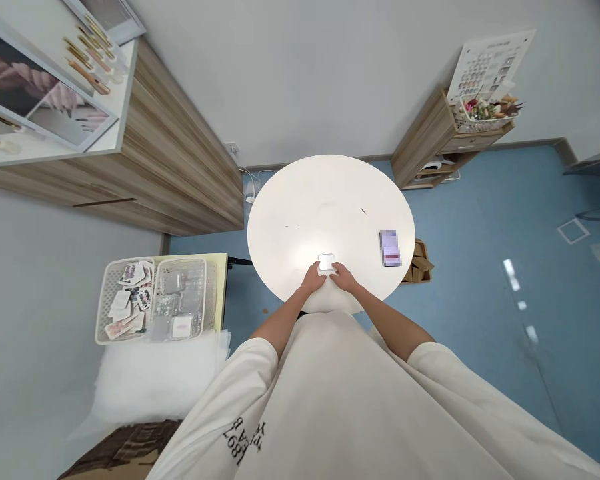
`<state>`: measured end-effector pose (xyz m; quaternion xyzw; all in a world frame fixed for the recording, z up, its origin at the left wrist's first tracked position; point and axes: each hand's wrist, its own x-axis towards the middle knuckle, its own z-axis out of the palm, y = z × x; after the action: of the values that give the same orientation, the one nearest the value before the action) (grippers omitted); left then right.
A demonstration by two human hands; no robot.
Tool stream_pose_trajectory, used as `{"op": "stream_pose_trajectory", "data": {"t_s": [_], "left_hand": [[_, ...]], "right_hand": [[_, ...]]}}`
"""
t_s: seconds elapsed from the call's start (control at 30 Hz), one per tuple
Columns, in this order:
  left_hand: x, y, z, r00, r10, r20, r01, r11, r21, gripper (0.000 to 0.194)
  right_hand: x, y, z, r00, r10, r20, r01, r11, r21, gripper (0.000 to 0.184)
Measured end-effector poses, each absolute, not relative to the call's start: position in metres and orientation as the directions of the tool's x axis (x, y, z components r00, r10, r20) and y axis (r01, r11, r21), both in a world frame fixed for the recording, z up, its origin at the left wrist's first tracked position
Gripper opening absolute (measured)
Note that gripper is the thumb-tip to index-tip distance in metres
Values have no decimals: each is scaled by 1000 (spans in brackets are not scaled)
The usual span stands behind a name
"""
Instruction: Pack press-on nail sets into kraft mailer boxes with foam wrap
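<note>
1. Small clear case (326,262) lies between your left hand (313,277) and right hand (344,277), over the near side of the white bench (325,183)
2. Your fingers touch its sides; whether they grip, cannot tell
3. Risk: uneven pressure could skew or slip it
4. Contents unreadable; thumb contact unclear; purple packet (390,249) pixelated

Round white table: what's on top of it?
On the table: a small pale case between left hand and right hand, a purple pack toward the right, small dark marks. Tabletop directly beneath case, pack and hands is hidden.
</note>
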<state>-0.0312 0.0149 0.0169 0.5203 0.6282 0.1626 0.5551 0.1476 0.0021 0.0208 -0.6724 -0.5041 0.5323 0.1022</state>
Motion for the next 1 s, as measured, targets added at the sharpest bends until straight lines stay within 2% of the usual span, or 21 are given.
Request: {"op": "stream_pose_trajectory", "data": {"t_s": [0.27,0.5,0.7,1.0], "left_hand": [[-30,12,22,179,826,-534,425,425,799,63],[-29,13,33,111,865,-489,439,399,805,66],[-23,23,43,-8,900,-435,442,394,806,48],[-13,43,38,-91,868,-488,482,467,741,28]], "right_hand": [[151,-6,24,-48,793,-608,563,-481,-672,64],[150,-1,27,15,861,-508,583,-420,-695,50],[152,14,40,55,902,-428,575,-379,-725,38],[151,40,50,71,893,-445,636,-384,-670,36]]}}
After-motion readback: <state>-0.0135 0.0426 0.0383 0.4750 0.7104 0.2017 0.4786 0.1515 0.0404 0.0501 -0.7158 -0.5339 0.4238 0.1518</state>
